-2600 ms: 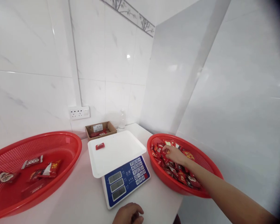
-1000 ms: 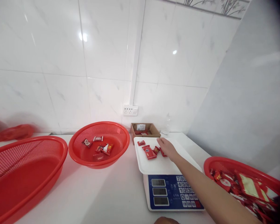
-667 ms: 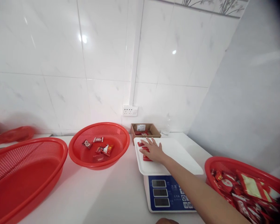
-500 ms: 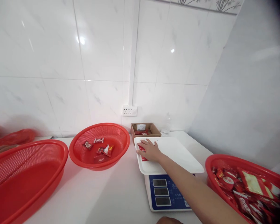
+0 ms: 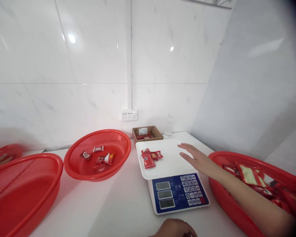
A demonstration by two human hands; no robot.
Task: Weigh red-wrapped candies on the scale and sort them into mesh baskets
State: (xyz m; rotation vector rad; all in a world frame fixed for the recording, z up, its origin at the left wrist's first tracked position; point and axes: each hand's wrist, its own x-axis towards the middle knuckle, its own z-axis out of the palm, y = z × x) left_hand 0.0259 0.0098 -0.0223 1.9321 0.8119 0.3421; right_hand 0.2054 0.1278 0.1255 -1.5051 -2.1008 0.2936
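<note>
My right hand is over the right side of the weighing scale's white tray, fingers stretched and apart, with nothing in it. Several small red snack packets lie together on the tray's left part, away from the fingers. Below the tray, the scale's blue panel with number keys and three display windows faces me. At the bottom edge shows my left hand, back upward on the table near the scale's front; its fingers are mostly cut off by the frame.
On the right stands a red basket full of red packets. Left of the scale, another red basket holds several packets; a larger red basket is beside it. A cardboard box sits behind the tray. A co-worker's hand appears at far left.
My right hand has let go of the packets and drawn back to the right, uncovering them and the scale's keys. The view has turned slightly rightward.
</note>
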